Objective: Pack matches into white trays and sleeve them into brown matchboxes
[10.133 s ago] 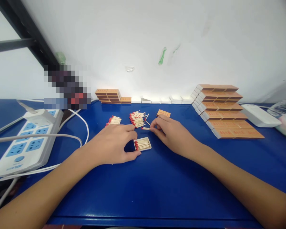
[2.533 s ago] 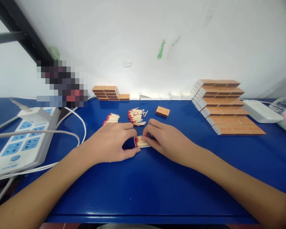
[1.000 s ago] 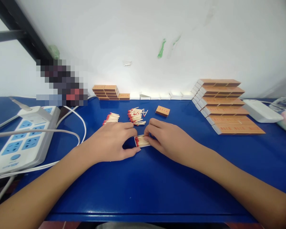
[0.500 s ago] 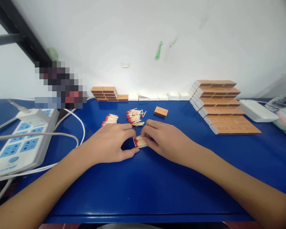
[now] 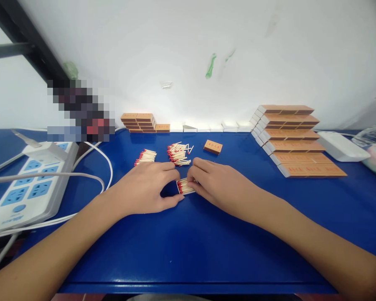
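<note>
Left hand [image 5: 146,189] lies palm down on the blue table [image 5: 188,246], curled around the left end of the match tray [image 5: 184,187]: its thumb tip touches the tray's near left corner and its forefinger reaches across above the far side, so the tray sits in the fork between them. Right hand [image 5: 221,184] comes in from the other side with its fingers pressed together over the tray's right half; whether they pinch the tray or only press on the matches inside cannot be told. Red match heads show at the tray's uncovered left end. Just beyond the two hands lies a loose pile of matches [image 5: 178,154], with a smaller bundle of matches [image 5: 146,156] to its left and a single orange matchbox [image 5: 213,146] to its right. A stepped stack of matchboxes [image 5: 296,144] stands well apart on the right, a low matchbox stack [image 5: 141,122] at the wall, and a power strip [image 5: 31,184] on the far left
</note>
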Action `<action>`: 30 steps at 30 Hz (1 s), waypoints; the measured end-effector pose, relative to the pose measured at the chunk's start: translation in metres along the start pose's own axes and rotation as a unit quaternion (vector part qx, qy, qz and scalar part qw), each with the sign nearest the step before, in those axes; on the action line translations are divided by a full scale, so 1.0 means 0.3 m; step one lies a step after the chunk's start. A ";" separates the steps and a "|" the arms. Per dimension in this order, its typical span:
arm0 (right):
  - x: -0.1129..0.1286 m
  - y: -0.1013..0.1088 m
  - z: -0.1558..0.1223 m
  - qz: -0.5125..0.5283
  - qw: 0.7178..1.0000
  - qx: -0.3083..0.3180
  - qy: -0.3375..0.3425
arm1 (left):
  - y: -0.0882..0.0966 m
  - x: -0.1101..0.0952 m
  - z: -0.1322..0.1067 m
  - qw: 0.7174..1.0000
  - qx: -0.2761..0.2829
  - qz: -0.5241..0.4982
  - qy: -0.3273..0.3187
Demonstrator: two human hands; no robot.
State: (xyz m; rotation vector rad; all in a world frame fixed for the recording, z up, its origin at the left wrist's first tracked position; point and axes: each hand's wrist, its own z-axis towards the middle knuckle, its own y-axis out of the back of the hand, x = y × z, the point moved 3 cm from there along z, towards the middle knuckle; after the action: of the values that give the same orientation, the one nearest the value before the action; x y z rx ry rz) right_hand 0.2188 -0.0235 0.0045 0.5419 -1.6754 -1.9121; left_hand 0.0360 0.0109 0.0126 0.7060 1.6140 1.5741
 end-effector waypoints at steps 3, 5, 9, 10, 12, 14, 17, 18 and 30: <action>-0.005 0.003 -0.005 0.018 1.000 -0.002 -0.004 | -0.002 0.000 0.000 1.000 -0.005 0.001 -0.001; -0.011 0.002 -0.005 0.029 1.000 -0.006 -0.011 | -0.004 0.000 -0.001 1.000 -0.008 0.004 -0.004; -0.017 -0.005 -0.002 0.040 0.999 -0.008 -0.010 | -0.004 0.002 -0.003 1.000 -0.012 0.008 -0.006; -0.018 -0.006 -0.002 0.042 0.999 -0.010 -0.009 | -0.004 0.002 -0.004 1.000 -0.013 0.008 -0.006; -0.018 -0.007 -0.002 0.046 0.999 -0.018 -0.009 | -0.004 0.002 -0.004 1.000 -0.013 0.008 -0.005; -0.017 -0.007 -0.004 0.051 0.998 -0.027 -0.006 | -0.004 0.001 -0.003 1.000 -0.009 0.005 -0.002; -0.017 -0.008 -0.007 0.058 0.998 -0.038 0.003 | -0.002 0.000 -0.002 1.000 -0.005 0.002 0.003; -0.017 -0.008 -0.008 0.060 0.997 -0.041 0.004 | -0.002 0.001 -0.002 1.000 -0.003 0.002 0.004; -0.022 -0.012 -0.002 0.046 0.998 -0.026 -0.036 | -0.004 0.002 -0.005 1.000 -0.006 0.002 0.004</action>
State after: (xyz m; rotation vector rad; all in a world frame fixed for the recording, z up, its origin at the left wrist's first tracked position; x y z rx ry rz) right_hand 0.2238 -0.0194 0.0006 0.3730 -1.6597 -1.9232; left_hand 0.0347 0.0103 0.0112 0.6974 1.6098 1.5891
